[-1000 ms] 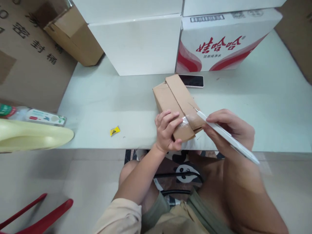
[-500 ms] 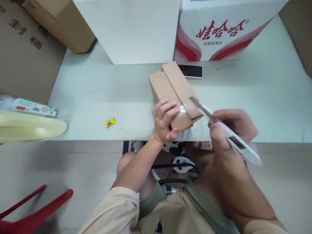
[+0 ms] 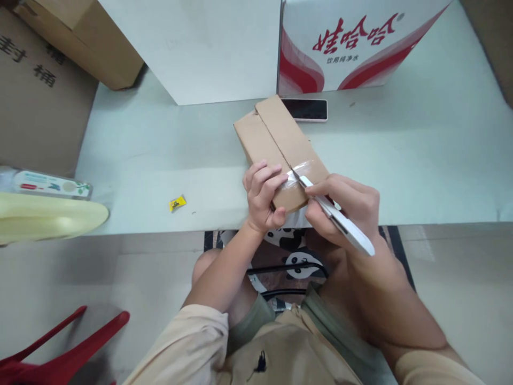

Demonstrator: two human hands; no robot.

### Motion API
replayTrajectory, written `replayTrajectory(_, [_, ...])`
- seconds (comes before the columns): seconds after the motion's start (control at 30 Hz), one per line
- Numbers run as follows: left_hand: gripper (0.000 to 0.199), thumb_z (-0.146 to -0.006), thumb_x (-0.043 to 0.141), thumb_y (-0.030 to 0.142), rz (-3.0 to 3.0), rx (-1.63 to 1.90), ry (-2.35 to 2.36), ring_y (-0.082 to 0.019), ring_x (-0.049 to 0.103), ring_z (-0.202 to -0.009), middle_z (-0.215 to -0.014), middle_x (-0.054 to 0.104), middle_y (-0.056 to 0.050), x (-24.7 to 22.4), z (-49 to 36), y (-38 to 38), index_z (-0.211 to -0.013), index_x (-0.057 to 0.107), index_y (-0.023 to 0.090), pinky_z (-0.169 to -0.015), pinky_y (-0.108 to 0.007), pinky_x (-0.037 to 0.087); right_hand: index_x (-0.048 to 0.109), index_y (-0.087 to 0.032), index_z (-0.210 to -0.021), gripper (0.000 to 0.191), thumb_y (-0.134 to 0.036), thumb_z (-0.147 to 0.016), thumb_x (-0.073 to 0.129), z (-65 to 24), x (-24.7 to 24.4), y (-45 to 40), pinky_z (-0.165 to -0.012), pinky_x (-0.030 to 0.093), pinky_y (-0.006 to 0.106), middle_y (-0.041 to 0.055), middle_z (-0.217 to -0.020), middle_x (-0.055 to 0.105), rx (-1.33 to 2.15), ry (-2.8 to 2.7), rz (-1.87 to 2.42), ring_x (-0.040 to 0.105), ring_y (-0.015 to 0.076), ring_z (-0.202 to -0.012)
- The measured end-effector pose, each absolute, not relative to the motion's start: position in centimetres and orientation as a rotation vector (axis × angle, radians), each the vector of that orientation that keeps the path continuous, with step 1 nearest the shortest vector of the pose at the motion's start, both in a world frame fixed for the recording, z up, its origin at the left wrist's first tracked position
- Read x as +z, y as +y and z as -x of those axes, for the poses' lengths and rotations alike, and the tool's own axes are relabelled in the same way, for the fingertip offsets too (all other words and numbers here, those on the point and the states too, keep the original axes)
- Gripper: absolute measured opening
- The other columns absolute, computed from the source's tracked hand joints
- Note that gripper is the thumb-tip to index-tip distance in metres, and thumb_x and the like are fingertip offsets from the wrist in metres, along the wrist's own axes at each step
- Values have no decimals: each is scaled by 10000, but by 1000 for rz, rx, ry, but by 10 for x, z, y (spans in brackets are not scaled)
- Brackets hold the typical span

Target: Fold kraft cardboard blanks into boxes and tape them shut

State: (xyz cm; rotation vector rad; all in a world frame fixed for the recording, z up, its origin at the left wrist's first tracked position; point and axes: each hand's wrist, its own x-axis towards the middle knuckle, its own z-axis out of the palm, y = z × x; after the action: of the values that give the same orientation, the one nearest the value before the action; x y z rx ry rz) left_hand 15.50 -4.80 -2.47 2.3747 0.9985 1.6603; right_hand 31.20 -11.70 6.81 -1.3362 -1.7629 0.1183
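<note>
A small brown cardboard box (image 3: 266, 136) rests at the front of the pale table, with clear tape (image 3: 300, 170) across its top seam near the close end. My left hand (image 3: 264, 195) grips the box's near left side, fingers over the top. In my right hand (image 3: 344, 206) is a white utility knife (image 3: 348, 227), its blade tip touching the box at the taped seam. Part of the knife's handle is hidden by my fingers.
Behind the box lie a phone (image 3: 306, 109), a large white box (image 3: 208, 48) and a red-and-white carton (image 3: 340, 48). A small yellow packet (image 3: 177, 203) is on the table (image 3: 140, 155) to the left. Brown cartons (image 3: 40, 112) stand far left, a red chair (image 3: 80, 342) below.
My right hand has moved left with the knife, bringing the blade from above the box's right edge down onto the taped seam. My left hand still holds the box. The view has shifted slightly.
</note>
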Motion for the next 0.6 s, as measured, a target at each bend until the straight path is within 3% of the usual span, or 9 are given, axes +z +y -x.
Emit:
replayTrajectory(0.2, [646,-923,215,715,-2337,1700,876,-289,573,-1175,-1155,648,-74,-26,-153,-42,-1124,635,267,-1105,-493,406,585,-241,-717,115,-132,-742,559,-315,68,-132,-468,341,274,-42,-541,491,127,-1637,1223,388,87,-445])
replayTrajectory(0.37, [702,-902,184,766,-2346,1597,910,-291,569,-1185,-1155,642,-89,-27,-147,-38,-1093,623,251,-1144,-511,369,602,-264,-778,148,-388,-855,581,-324,60,-134,-432,361,302,-29,-585,490,105,-1193,1085,459,125,-442])
replayTrajectory(0.43, [647,-915,248,734,-2331,1604,820,-289,567,-1187,-1181,644,-87,-25,-141,-36,-1134,624,256,-1156,-519,358,601,-273,-858,169,-441,-866,605,-332,51,-122,-459,426,300,-30,-676,544,15,-1008,1080,534,128,-489])
replayTrajectory(0.5, [562,-923,337,687,-2280,1614,738,-286,558,-1213,-1209,642,-77,-25,-131,-34,-1160,632,271,-1155,-523,362,601,-275,-941,199,-447,-857,653,-343,38,-108,-540,485,306,-25,-748,604,29,-988,1208,602,137,-571])
replayTrajectory(0.6, [471,-932,387,640,-2027,1627,787,-287,529,-1294,-1211,646,-58,-27,-108,-27,-1072,667,288,-1135,-513,393,616,-262,-1004,270,-479,-852,663,-362,16,-93,-605,467,307,-13,-727,660,140,-1179,1593,600,158,-610])
